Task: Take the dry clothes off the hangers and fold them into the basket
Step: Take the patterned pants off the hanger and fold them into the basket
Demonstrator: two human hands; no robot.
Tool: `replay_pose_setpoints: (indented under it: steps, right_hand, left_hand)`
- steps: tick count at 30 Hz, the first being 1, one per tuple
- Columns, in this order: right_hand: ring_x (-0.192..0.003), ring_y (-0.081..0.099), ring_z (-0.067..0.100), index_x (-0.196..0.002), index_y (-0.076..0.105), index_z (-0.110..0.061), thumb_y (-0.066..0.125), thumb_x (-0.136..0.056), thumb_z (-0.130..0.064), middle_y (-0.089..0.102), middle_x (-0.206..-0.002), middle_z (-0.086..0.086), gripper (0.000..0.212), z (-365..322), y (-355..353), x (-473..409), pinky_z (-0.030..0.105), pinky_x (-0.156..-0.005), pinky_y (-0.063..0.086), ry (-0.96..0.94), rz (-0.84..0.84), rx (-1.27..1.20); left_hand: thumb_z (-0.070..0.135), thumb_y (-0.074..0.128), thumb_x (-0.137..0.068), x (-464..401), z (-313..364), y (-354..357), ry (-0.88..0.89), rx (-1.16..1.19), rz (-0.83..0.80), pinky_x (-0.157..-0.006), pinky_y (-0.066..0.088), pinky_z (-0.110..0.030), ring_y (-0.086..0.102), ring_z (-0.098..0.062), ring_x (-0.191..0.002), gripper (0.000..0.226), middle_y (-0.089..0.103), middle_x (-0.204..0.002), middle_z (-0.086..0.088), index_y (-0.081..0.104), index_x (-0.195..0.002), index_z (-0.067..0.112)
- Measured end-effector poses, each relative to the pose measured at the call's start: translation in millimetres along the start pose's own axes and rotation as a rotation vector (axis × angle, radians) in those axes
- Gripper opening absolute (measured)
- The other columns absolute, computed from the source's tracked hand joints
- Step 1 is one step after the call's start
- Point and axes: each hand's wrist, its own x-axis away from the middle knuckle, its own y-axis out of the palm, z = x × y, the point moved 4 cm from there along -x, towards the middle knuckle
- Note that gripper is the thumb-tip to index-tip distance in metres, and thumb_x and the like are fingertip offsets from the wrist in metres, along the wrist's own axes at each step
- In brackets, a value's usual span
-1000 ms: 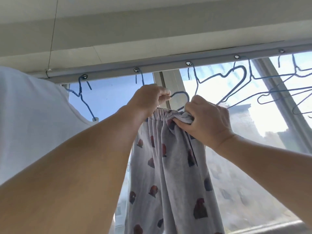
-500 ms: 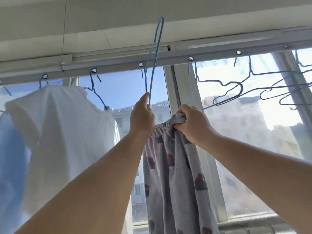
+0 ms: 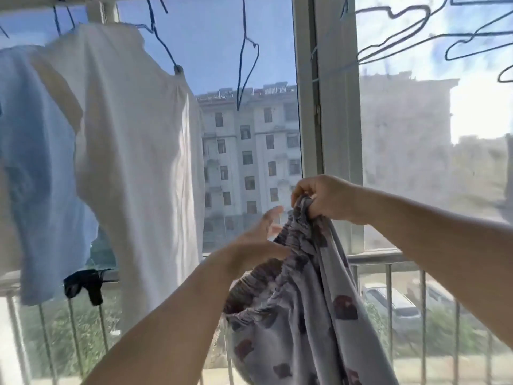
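Grey patterned trousers (image 3: 311, 315) with dark red prints hang in front of me, off their hanger. My right hand (image 3: 322, 198) pinches the gathered waistband at its top. My left hand (image 3: 258, 240) has straight fingers beside the waistband's open edge and holds nothing that I can see. A bare blue wire hanger (image 3: 245, 59) dangles from the rail above, apart from both hands. To the left, a white shirt (image 3: 138, 134) and a light blue garment (image 3: 36, 168) stay on hangers. No basket is in view.
Several bare blue hangers (image 3: 416, 31) hang at the upper right. A white window frame post (image 3: 327, 107) stands behind my right hand. A metal railing (image 3: 388, 273) runs below the window, with a small dark garment (image 3: 86, 284) hung at the lower left.
The view dropped. Both hands came down with the trousers, now free of the blue hanger. My left hand let go of the hanger, which swings from the rail.
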Motion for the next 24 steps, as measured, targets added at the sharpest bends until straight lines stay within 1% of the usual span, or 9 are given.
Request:
replay_pose_setpoints:
  steps: [3,5,8,11,13,16,19,21,24]
  right_hand:
    - [-0.085,0.056,0.020,-0.074,0.061,-0.018,0.041,-0.077,0.017,0.059,-0.084,0.005,0.040,18.2,22.3,13.5,0.031,-0.074,0.053,0.062,-0.043,-0.079]
    - [-0.087,0.056,0.023,-0.074,0.061,-0.018,0.040,-0.075,0.017,0.060,-0.084,0.007,0.041,27.0,30.6,21.2,0.034,-0.075,0.053,0.099,-0.017,-0.124]
    - [-0.080,0.055,0.020,-0.075,0.061,-0.018,0.041,-0.077,0.012,0.059,-0.080,0.005,0.036,40.9,49.0,32.4,0.028,-0.066,0.049,0.172,0.006,-0.115]
    - [-0.075,0.052,0.016,-0.082,0.060,-0.018,0.043,-0.079,0.006,0.056,-0.082,0.004,0.029,51.0,65.5,40.4,0.023,-0.057,0.044,0.259,0.035,-0.070]
    - [-0.075,0.050,0.015,-0.087,0.060,-0.017,0.043,-0.081,0.002,0.054,-0.083,0.003,0.026,55.8,74.7,44.6,0.022,-0.055,0.041,0.304,0.052,-0.041]
    - [-0.076,0.052,0.018,-0.092,0.062,-0.013,0.040,-0.082,-0.001,0.055,-0.082,0.003,0.027,63.3,86.3,45.8,0.024,-0.060,0.044,0.354,0.082,-0.017]
    - [-0.076,0.051,0.021,-0.103,0.064,-0.004,0.040,-0.085,-0.004,0.056,-0.084,0.007,0.029,67.3,94.9,44.0,0.025,-0.066,0.044,0.366,0.055,0.089]
    - [-0.083,0.049,0.022,-0.112,0.062,-0.002,0.042,-0.089,-0.007,0.055,-0.093,0.009,0.031,67.9,98.2,41.7,0.028,-0.074,0.042,0.363,0.010,0.163]
    - [-0.072,0.049,0.015,-0.111,0.064,-0.006,0.044,-0.087,-0.005,0.055,-0.085,0.003,0.031,66.6,99.0,40.9,0.026,-0.066,0.043,0.365,0.008,0.104]
  left_hand:
    - [0.008,0.057,-0.081,16.2,-28.8,23.1,-0.087,0.113,-0.180,-0.101,0.033,-0.021,0.051,-0.006,-0.104,0.064,0.037,-0.146,-0.005,0.034,-0.138,0.027]
    - [0.036,0.064,-0.068,21.4,-47.0,35.7,-0.104,0.107,-0.227,-0.109,0.029,-0.042,0.052,-0.016,-0.111,0.058,0.052,-0.131,-0.001,0.049,-0.123,0.029]
    - [0.060,0.068,-0.054,30.0,-74.1,60.0,-0.188,0.074,-0.276,-0.095,0.033,-0.041,0.047,-0.014,-0.113,0.069,0.048,-0.127,0.011,0.040,-0.116,0.049]
    - [0.033,0.073,-0.077,33.8,-91.4,85.0,-0.199,0.089,-0.281,-0.076,0.046,-0.014,0.054,0.009,-0.088,0.065,0.052,-0.106,0.017,0.030,-0.127,0.037]
    - [0.019,0.072,-0.079,34.4,-97.8,95.5,-0.181,0.107,-0.226,-0.064,0.045,-0.003,0.054,0.017,-0.078,0.065,0.053,-0.096,0.019,0.029,-0.126,0.030]
    - [0.025,0.083,-0.066,30.8,-114.4,105.6,-0.162,0.126,-0.092,-0.092,0.045,-0.025,0.056,-0.013,-0.112,0.103,0.056,-0.116,0.005,0.014,-0.143,0.026]
    - [0.034,0.085,-0.055,31.3,-127.1,110.6,-0.097,0.015,0.062,-0.098,0.045,-0.039,0.053,-0.018,-0.116,0.118,0.055,-0.125,0.002,0.008,-0.144,0.034]
    - [0.030,0.081,-0.059,34.5,-138.8,113.2,-0.104,-0.110,0.139,-0.090,0.050,-0.041,0.056,-0.021,-0.108,0.110,0.057,-0.117,0.000,0.010,-0.143,0.026]
    - [0.026,0.065,-0.076,40.0,-157.9,113.7,-0.173,-0.341,0.213,-0.077,0.052,-0.043,0.058,-0.024,-0.088,0.072,0.059,-0.099,-0.001,0.022,-0.134,0.025]
